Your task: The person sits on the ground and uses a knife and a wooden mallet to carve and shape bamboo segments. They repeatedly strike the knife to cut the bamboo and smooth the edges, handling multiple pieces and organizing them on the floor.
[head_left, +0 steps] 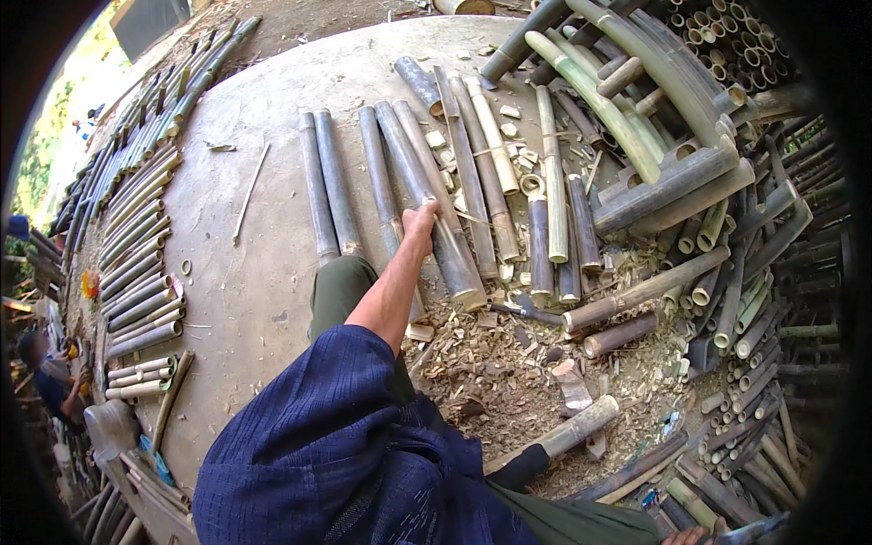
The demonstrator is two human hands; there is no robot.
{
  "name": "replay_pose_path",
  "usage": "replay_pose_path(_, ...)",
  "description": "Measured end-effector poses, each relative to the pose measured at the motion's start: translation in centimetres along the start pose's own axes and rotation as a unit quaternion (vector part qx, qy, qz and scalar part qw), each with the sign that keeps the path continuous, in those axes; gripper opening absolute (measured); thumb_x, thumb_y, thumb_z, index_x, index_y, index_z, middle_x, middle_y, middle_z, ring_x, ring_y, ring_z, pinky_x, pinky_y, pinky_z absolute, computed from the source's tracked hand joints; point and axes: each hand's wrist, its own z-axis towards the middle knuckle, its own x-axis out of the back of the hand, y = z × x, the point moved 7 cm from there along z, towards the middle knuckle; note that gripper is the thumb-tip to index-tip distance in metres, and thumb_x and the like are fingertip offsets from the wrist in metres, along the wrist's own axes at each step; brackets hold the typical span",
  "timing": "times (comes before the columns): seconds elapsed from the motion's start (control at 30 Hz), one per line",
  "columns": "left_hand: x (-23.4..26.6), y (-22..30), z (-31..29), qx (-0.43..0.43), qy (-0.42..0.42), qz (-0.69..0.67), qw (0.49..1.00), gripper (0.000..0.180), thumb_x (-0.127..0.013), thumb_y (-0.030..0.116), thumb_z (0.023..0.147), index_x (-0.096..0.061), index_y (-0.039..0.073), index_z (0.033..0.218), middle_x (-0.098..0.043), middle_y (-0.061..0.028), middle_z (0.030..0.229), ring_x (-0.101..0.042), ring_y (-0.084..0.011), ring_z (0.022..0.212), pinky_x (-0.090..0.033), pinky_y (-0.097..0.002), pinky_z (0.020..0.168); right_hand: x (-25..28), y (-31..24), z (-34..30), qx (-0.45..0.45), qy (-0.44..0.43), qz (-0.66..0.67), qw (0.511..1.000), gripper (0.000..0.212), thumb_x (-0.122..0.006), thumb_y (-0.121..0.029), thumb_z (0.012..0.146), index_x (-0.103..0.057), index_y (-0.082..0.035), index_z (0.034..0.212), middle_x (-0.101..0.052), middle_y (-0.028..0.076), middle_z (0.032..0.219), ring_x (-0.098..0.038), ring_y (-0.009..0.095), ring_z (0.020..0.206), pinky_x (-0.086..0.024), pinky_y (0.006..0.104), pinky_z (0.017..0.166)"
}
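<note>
My left hand [420,223] reaches forward and is closed on a thick grey-brown bamboo pole [454,263], near the middle of its length. The pole lies sloping among other cut poles, its pale cut end toward me. Close on its left lies a thinner dark bamboo pole [376,168]. To its right is a split bamboo length [465,173], beside a pale bamboo piece [491,136]. Only some fingers of my right hand [695,536] show at the lower right edge, near a bluish long thing [754,527]; what it holds, if anything, is cut off.
Wood chips [481,363] cover the ground before me. A bamboo frame [668,186] stands at the far right, above stacked bamboo offcuts [745,409]. Rows of cut bamboo [141,272] line the left of the concrete floor [236,300]. Another person [56,381] is at the left edge.
</note>
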Motion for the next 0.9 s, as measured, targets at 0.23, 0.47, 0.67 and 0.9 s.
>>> replay_pose_path(0.23,1.0,2.2,-4.3,-0.093,0.182,0.416,0.886,0.069,-0.078,0.026,0.08,-0.046,-0.001,0.134,-0.051,-0.0239,0.135,-0.05,-0.0376,0.131,-0.046,-0.0458,0.105,0.3,-0.8,-0.5,0.024,0.032,-0.017,0.999,0.043,-0.055,-0.029,0.103,-0.054,0.005,0.13,-0.053,0.008,0.084,-0.047,0.015,0.063,-0.041,0.0281,0.055)
replay_pose_path(0.47,11.6,5.5,-2.6,-0.031,0.445,0.539,0.714,0.066,-0.079,0.032,0.084,-0.046,0.009,0.136,-0.051,-0.0176,0.137,-0.05,-0.0334,0.129,-0.042,-0.0477,0.106,-0.9,0.6,-0.3,-0.009,0.009,0.032,0.999,0.043,-0.054,-0.028,0.104,-0.053,0.005,0.131,-0.053,0.008,0.085,-0.048,0.016,0.063,-0.043,0.0286,0.056)
replay_pose_path(0.67,11.6,2.1,-4.9,0.083,0.453,0.415,0.785,0.054,-0.078,0.019,0.085,-0.052,0.011,0.132,-0.058,-0.0153,0.132,-0.057,-0.0332,0.125,-0.056,-0.0482,0.096,0.0,0.3,0.3,0.007,-0.049,0.019,0.999,0.045,-0.053,-0.028,0.104,-0.051,0.007,0.133,-0.053,0.01,0.087,-0.049,0.017,0.063,-0.044,0.0297,0.056)
replay_pose_path(0.9,11.9,0.3,-3.9,0.06,0.268,0.349,0.896,0.05,-0.083,0.028,0.074,-0.072,0.004,0.116,-0.073,-0.0205,0.117,-0.072,-0.0342,0.109,-0.057,-0.0438,0.094,-1.7,-0.2,-0.2,0.023,-0.044,-0.009,0.999,0.044,-0.051,-0.028,0.105,-0.051,0.007,0.132,-0.053,0.01,0.088,-0.05,0.017,0.063,-0.045,0.0305,0.057)
